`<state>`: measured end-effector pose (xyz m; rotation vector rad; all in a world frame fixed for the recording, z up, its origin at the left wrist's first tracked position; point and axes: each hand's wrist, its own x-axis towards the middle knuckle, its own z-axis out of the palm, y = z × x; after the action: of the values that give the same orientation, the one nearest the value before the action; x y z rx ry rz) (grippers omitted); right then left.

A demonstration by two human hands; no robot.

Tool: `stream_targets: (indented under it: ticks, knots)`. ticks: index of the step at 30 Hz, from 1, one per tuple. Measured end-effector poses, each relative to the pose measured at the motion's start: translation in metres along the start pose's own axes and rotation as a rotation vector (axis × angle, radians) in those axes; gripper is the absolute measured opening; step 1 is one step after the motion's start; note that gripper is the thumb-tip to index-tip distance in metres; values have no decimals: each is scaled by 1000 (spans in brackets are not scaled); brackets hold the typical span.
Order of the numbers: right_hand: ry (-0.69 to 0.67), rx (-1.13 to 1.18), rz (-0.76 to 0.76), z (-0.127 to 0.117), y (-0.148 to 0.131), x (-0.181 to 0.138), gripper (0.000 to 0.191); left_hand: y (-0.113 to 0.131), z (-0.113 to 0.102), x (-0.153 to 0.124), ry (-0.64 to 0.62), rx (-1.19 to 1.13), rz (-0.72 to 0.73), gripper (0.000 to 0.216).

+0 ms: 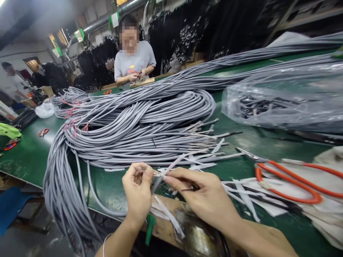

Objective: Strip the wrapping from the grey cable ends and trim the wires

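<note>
My left hand [138, 189] is closed in a pinch on the stripped end of a grey cable [92, 185] that loops down over the table's near edge. My right hand [199, 194] is closed too, pinching a thin pale strip [171, 167] that runs up and right from the cable end. Both hands meet just above the near edge of the green table [26, 157]. Behind them lies a large bundle of grey cables [139, 125] with bare wire ends pointing right.
Orange-handled scissors [289, 182] lie at the right on pale scraps. A clear plastic bag [284, 100] of dark parts sits behind them. Across the table a person [134, 60] in a grey shirt works with both hands. More red-handled scissors [43, 132] lie at the left.
</note>
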<state>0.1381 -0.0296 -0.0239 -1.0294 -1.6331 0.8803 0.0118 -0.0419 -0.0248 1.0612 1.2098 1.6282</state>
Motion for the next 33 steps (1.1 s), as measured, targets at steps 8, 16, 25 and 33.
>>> stream_targets:
  ticks: [8, 16, 25, 33]
  knots:
    - [-44, -44, -59, -4, 0, -1, 20, -1, -6, 12, 99, -432, -124, 36]
    - [44, -98, -106, -7, 1, -2, 19, -3, -10, -5, -149, 84, 29, 27]
    - [21, 7, 26, -14, -8, -3, 30, -7, -14, -3, -178, -88, 44, 34]
    - [-197, 179, 171, -15, -7, 6, 27, 2, -8, -5, -200, -3, 35, 36]
